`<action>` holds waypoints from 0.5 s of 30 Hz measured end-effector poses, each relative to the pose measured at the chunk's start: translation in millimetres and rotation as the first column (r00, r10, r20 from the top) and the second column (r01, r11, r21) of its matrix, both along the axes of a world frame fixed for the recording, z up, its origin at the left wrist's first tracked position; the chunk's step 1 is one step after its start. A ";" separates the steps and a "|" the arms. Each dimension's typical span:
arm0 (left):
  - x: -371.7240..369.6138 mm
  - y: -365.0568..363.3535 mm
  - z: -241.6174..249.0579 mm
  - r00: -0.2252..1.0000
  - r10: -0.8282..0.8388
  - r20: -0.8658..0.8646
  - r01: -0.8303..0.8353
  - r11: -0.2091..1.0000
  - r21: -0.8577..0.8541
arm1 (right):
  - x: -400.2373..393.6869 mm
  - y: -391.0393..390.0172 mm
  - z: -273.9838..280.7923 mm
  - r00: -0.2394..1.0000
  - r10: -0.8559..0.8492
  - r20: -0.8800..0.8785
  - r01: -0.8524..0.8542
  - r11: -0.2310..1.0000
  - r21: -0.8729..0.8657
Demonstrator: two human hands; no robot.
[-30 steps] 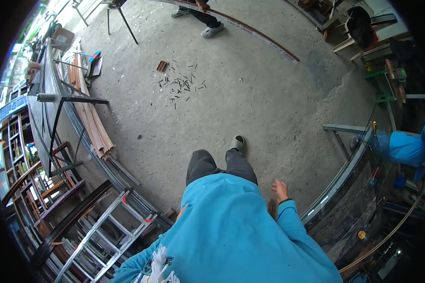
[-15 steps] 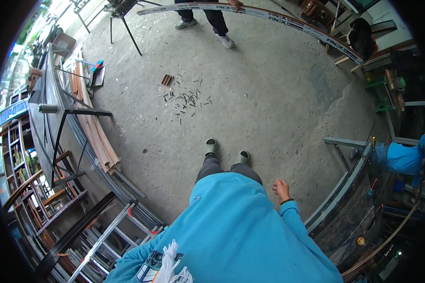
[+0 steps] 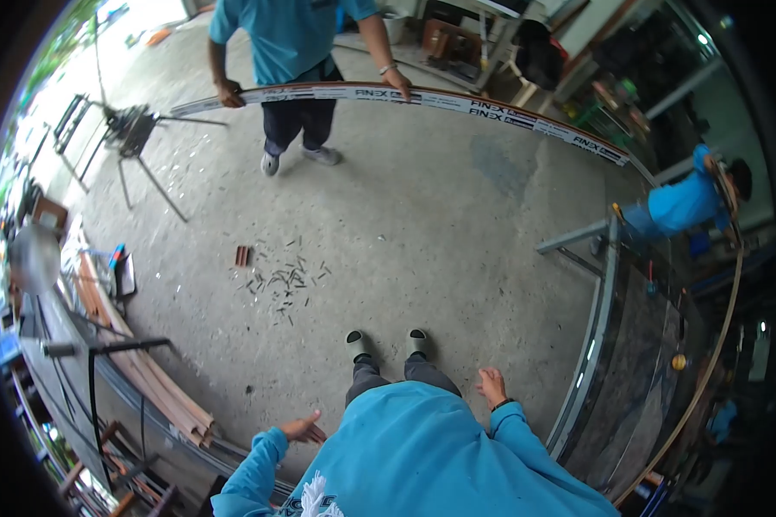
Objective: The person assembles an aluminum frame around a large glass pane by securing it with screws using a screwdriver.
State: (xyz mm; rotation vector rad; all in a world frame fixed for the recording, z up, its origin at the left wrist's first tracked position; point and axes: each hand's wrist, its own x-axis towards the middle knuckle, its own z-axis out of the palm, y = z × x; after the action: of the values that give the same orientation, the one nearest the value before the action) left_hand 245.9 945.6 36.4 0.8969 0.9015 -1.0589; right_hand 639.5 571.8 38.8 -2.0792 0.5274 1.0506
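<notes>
Nearest, at the bottom of the frame, is the wearer's blue shirt (image 3: 422, 452), with white tassels (image 3: 315, 495) over a dark print whose letters I cannot read fully. The left hand (image 3: 303, 428) is held out at lower left of centre, fingers loosely apart and gripping nothing; the right hand (image 3: 493, 387), at lower right of centre, is likewise relaxed, its fingers a little bent. The grey shoes (image 3: 355, 343) stand side by side on the concrete floor (image 3: 422, 284). Toward the right side runs a grey metal frame (image 3: 582, 392), and at lower left lie long pale-brown lengths (image 3: 155, 379). Farther, left of centre, many short dark pieces (image 3: 294, 279) are scattered beside a small brown block (image 3: 242, 256). At the right edge bends a person in blue (image 3: 683, 207). Across the upper part stretches the long strip (image 3: 490, 109) – its white covering says "FINEX" several times, the smaller print being too small to read – and another person (image 3: 293, 34), at upper centre-left, holds it level with both hands, well apart from the wearer's own.
</notes>
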 end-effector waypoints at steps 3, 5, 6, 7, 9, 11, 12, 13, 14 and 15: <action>41.3 47.5 -17.9 0.951 -0.303 -0.057 0.229 0.572 0.788 | 8.0 -3.4 35.6 0.977 -0.189 0.099 0.181 0.980 0.079; 84.3 69.7 -39.4 0.940 -0.078 0.334 -0.282 0.376 0.883 | 22.7 -22.7 44.4 0.944 -0.260 0.203 0.229 0.959 0.165; 108.8 84.8 -50.2 0.897 0.057 0.438 -0.409 0.476 0.778 | 31.4 -28.5 55.9 0.922 -0.298 0.248 0.250 0.946 0.204; 134.3 94.6 -55.7 0.840 0.200 0.505 -0.522 0.554 0.649 | 40.6 -36.2 71.0 0.896 -0.336 0.292 0.270 0.932 0.244; 186.7 84.4 -29.8 0.809 0.071 0.584 -0.515 0.567 0.644 | 61.6 -57.3 102.0 0.825 -0.412 0.386 0.268 0.888 0.374; 224.7 68.9 -16.1 0.740 -0.074 0.669 -0.522 0.564 0.640 | 80.6 -83.5 121.5 0.712 -0.543 0.445 0.291 0.805 0.517; 239.0 56.3 -6.5 0.726 -0.117 0.678 -0.505 0.578 0.641 | 87.5 -92.9 135.9 0.654 -0.648 0.390 0.323 0.706 0.631; 252.6 37.1 7.7 0.705 -0.075 0.705 -0.511 0.636 0.578 | 93.3 -104.1 149.8 0.589 -0.740 0.326 0.341 0.593 0.730; 265.0 16.8 19.1 0.686 -0.027 0.727 -0.511 0.692 0.509 | 100.2 -121.1 159.0 0.530 -0.809 0.256 0.331 0.476 0.815; 272.8 -2.2 24.8 0.680 -0.088 0.728 -0.462 0.719 0.519 | 104.9 -140.7 167.9 0.471 -0.863 0.183 0.305 0.354 0.884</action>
State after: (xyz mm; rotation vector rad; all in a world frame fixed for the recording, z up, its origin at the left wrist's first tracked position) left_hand 518.7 943.4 61.2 1.6356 0.6650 -0.0587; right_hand 744.4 431.1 206.7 -1.0851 0.3712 -0.0492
